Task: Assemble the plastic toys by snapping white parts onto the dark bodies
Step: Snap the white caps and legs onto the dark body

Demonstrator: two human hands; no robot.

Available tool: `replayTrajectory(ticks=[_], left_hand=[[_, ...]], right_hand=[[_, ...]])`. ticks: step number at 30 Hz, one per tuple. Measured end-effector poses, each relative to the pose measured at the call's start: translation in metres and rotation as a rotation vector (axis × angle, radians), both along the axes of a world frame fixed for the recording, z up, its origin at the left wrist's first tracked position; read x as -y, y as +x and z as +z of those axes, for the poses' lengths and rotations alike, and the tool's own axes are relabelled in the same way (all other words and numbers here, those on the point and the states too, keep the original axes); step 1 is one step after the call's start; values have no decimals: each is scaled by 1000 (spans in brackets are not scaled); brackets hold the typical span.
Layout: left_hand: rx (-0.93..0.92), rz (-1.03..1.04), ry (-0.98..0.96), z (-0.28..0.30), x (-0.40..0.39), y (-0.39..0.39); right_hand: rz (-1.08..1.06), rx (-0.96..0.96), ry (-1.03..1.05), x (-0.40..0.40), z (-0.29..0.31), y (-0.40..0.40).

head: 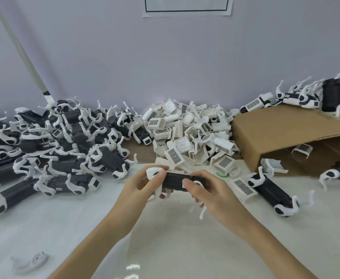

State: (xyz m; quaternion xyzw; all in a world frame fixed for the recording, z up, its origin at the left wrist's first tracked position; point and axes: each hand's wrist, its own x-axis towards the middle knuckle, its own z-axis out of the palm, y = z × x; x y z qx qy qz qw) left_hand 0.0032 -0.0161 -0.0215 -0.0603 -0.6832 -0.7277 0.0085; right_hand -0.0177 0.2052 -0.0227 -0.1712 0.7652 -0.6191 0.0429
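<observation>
Both hands hold one dark toy body (174,181) with white legs, level above the white table near the middle. My left hand (143,183) grips its left end, fingers curled over a white part (153,171). My right hand (203,188) grips the right end, with a white leg (202,213) hanging below the fingers. Just behind lies a heap of loose white grille parts (187,135). Another dark body with white legs (271,191) lies to the right on the table.
A large pile of dark bodies with white legs (50,146) fills the left side. A tipped cardboard box (289,135) lies at the right, with more toys (306,97) behind it. One loose white piece (34,260) rests near the front left.
</observation>
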Motion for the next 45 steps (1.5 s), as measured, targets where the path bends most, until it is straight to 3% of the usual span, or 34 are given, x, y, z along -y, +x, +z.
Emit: replayTrajectory(ticks=[4,7,10,13,18,20,24,28,30,32,34,39,45], left_hand=[[21,9,-47,-3,-1,-1],[-41,-36,-186,-7,-2,1],[-182,-22,-330,-14,7,-3],[-340,136,-571,-19,17,-10],[-648,209,-865,-20,20,-11],[-715,164,-831,-17,21,-11],[-351,-36,-434,-7,20,-5],[-168,94,-122,0,16,-7],[-96,195,-20,1,15,-10],[-58,243,11,0,17,-12],[-48,252,3,-1,18,-13],[-53,160,-50,-6,12,-10],[-57,26,-175,-10,1,-4]], right_hand=[[-55,-37,22,3,3,5],[-110,-186,78,6,1,9],[-92,-307,160,0,-2,5],[-82,-409,298,-7,-7,-4],[-37,-455,421,-13,-16,-8],[22,-421,415,-13,-16,-10],[104,-304,330,-7,-14,-5],[93,-246,224,0,-14,1],[-40,-356,359,-6,-16,-5],[-158,-489,640,-19,-21,-15],[-184,-501,783,-30,-26,-23],[-290,-439,741,-34,-23,-25],[-184,-326,712,-37,-15,-25]])
